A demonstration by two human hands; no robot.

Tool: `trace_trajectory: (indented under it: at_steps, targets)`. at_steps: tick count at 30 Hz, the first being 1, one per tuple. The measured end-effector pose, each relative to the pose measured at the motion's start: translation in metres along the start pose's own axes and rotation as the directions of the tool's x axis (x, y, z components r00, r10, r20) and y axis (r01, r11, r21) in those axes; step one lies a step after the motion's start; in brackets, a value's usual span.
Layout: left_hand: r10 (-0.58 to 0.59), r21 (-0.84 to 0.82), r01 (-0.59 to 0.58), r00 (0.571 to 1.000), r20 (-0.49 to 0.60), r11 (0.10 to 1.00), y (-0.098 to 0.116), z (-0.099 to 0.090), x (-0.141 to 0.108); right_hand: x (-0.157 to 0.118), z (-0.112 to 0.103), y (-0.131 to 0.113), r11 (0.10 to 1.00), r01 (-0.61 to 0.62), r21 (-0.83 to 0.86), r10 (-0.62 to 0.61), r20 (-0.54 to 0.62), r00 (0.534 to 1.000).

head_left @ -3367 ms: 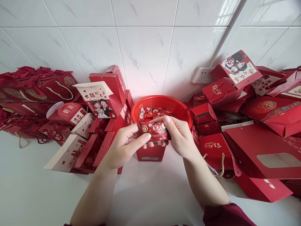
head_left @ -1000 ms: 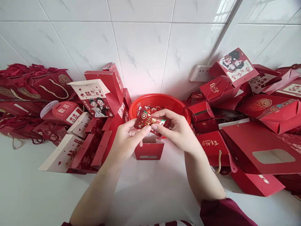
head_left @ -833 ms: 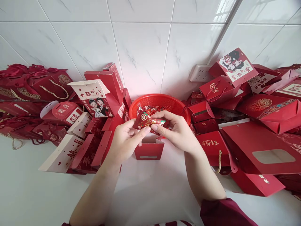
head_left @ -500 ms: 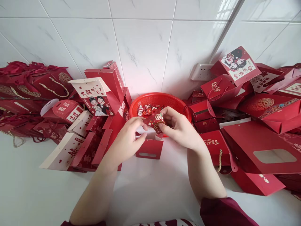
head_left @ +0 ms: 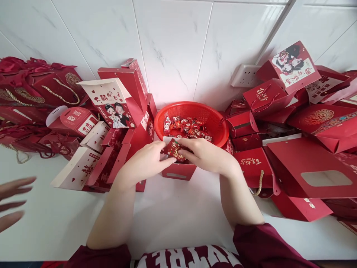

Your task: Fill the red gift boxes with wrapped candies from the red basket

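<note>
A small red printed packet (head_left: 176,149) with a white flower and gold lettering is pinched in my right hand (head_left: 208,154), with thumb and fingers at its right side. My left hand (head_left: 147,160) closes on the packet's left edge; its fingertips are partly hidden. Both hands are over the open top of a red box (head_left: 179,172) standing on the counter, and they cover much of its rim. Just behind the box sits a red plastic basket (head_left: 220,121) with many small wrapped candies (head_left: 185,125) in it.
Red and white gift boxes (head_left: 111,106) crowd the left side, with rope-handled red bags (head_left: 41,89) beyond. More red boxes (head_left: 304,167) pile up on the right. A wall socket (head_left: 245,75) is behind them. Another person's hand (head_left: 13,201) reaches in at the left edge.
Both hands have lowered the packet into the box's opening. Another person's hand has come in from the left. The view has tilted down, showing more of the basket's candies.
</note>
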State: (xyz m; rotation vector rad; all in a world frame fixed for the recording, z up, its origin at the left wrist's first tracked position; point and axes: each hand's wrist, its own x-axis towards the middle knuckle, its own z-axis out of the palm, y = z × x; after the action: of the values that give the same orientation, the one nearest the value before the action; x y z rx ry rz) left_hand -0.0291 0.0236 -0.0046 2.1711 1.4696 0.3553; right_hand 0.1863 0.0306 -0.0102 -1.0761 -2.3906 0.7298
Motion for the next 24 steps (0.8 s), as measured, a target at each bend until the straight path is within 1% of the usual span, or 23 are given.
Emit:
trace_trajectory:
  at_steps: [4,6,9,11,13,16,17,19,22,24]
  targets:
    - [0.035,-0.024,-0.035,0.999,-0.017,0.999,-0.003,0.006,0.003,0.0,0.003,-0.002,1.0,0.02,0.004,-0.02,-0.013,1.0]
    - [0.02,-0.114,-0.024,0.999,-0.038,0.993,-0.005,0.008,0.006,-0.001,0.003,-0.003,1.0,-0.019,0.001,0.019,-0.05,0.999]
    - [-0.064,-0.335,0.008,0.986,-0.156,0.942,-0.012,0.009,0.005,-0.005,0.001,-0.004,0.997,-0.081,-0.009,0.079,-0.144,0.986]
    - [-0.116,-0.42,0.005,0.964,-0.24,0.908,-0.021,0.008,-0.004,-0.008,0.0,-0.004,0.997,-0.065,-0.05,0.054,-0.19,0.98]
    - [-0.141,-0.438,-0.006,0.943,-0.303,0.899,-0.03,0.004,-0.018,-0.009,0.001,-0.003,0.994,-0.012,-0.105,-0.006,-0.171,0.985]
    - [-0.167,-0.455,-0.025,0.911,-0.377,0.89,-0.034,0.0,-0.034,-0.011,0.004,-0.001,0.991,0.065,-0.113,-0.071,-0.049,0.996]
    - [-0.163,-0.453,-0.032,0.909,-0.385,0.891,-0.031,0.0,-0.035,-0.012,0.005,-0.001,0.993,0.079,-0.085,-0.081,-0.022,0.996]
    - [-0.134,-0.435,-0.043,0.92,-0.367,0.899,-0.022,0.003,-0.028,-0.014,0.003,0.0,0.997,0.08,-0.002,-0.08,-0.026,0.996]
    - [-0.08,-0.403,-0.051,0.95,-0.301,0.914,-0.004,0.008,-0.009,-0.022,-0.004,0.0,0.995,0.075,0.062,-0.067,-0.132,0.989]
    - [-0.009,-0.328,-0.07,0.972,-0.234,0.942,0.004,0.009,-0.001,-0.028,-0.007,0.002,0.993,0.102,0.055,-0.086,-0.241,0.967]
